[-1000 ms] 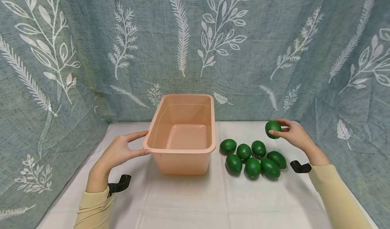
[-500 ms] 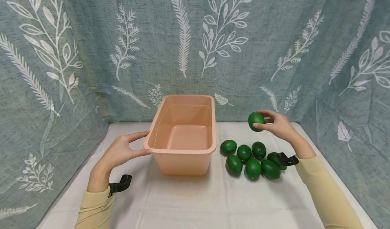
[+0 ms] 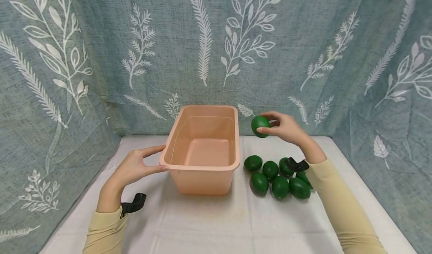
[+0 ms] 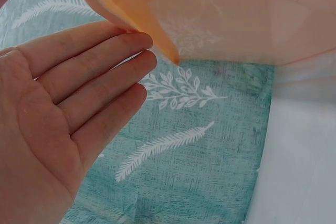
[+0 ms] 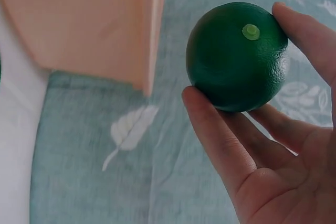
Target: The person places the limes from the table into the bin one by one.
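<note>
Fingers and thumb of the right hand (image 3: 287,128) pinch a green lime (image 3: 260,126) right of centre in the head view, in the air just right of the pink tub's (image 3: 201,166) far corner. Seven limes (image 3: 276,177) lie on the white cloth below. Straight fingers of the left hand (image 3: 133,167) touch the tub's left rim.

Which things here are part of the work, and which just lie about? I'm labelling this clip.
In use:
- lime held in the right hand
- tub, its rim touched by the left hand
- limes on the table

Lying about:
- leaf-print cloth behind
- white table cover
</note>
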